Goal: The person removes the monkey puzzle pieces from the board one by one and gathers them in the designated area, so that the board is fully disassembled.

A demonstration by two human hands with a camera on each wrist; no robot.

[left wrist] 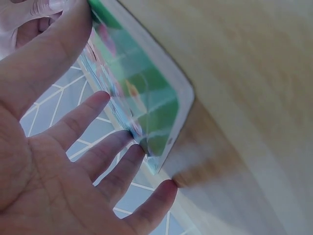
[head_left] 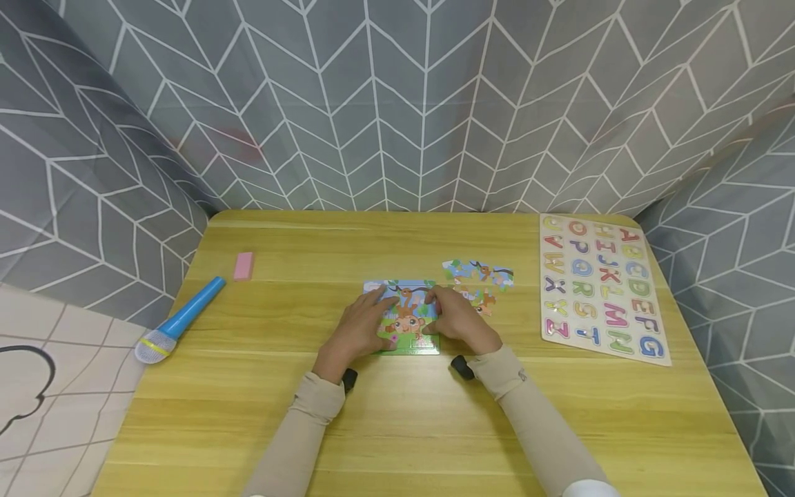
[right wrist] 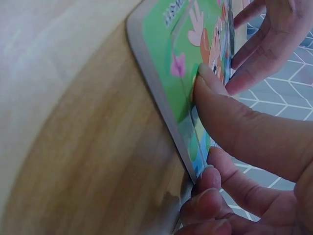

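Note:
A jigsaw puzzle board (head_left: 408, 322) with a cartoon monkey lies on the table between both hands. My left hand (head_left: 362, 322) is at its left side. In the left wrist view the fingers are spread, their tips near the board's edge (left wrist: 176, 73), and the thumb touches the near edge. My right hand (head_left: 459, 317) rests on the right side. In the right wrist view its thumb (right wrist: 244, 122) presses the picture, while bent fingers lie along the board's edge. Loose puzzle pieces (head_left: 487, 274) with a branch and leaves lie just beyond the right hand, partly hidden by it.
On the right lies a wooden alphabet board (head_left: 602, 290). A pink block (head_left: 243, 266) and a blue toy microphone (head_left: 186, 317) are toward the left of the wooden table (head_left: 279, 421). Patterned grey curtains (head_left: 397, 103) hang behind and on both sides.

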